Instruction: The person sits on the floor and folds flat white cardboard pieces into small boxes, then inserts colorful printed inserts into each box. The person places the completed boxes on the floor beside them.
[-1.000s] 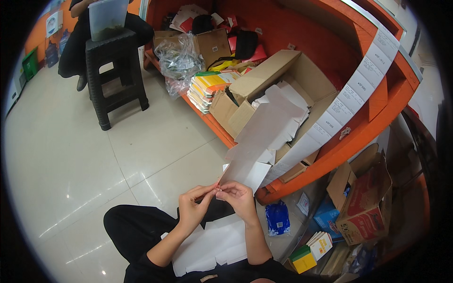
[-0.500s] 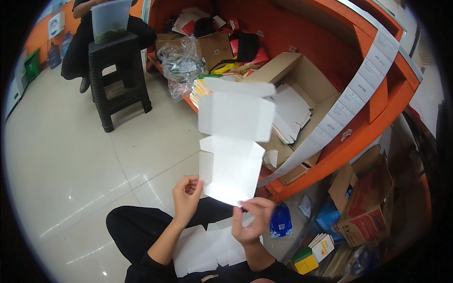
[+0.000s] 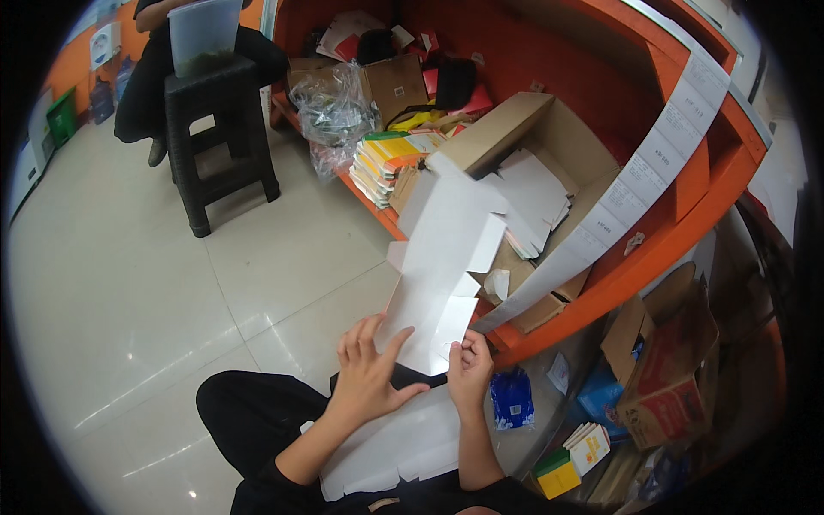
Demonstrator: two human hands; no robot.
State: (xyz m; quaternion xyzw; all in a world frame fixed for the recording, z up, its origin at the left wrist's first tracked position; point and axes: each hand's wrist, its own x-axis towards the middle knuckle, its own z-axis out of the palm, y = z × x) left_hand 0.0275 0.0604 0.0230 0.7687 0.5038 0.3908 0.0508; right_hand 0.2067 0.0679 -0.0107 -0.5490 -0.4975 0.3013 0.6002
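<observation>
A flat, unfolded white carton with cut flaps stands up in front of me, leaning to the right. My right hand pinches its lower right flap. My left hand is spread at the lower left edge, thumb apart, with a finger lying over the carton's white face. Whether the left fingertips press on it I cannot tell. Across my lap lie more flat white cartons, partly covered by my left forearm.
An orange shelf holds a cardboard box of white cartons, a stack of yellow-orange cartons and clear plastic bags. A label strip hangs along it. A person sits behind a black stool bearing a plastic tub.
The carton has tilted rightward and turned, its lower end still near my hands. My left hand has let go of the left flap and spread open. My right hand has moved up along the right flap.
</observation>
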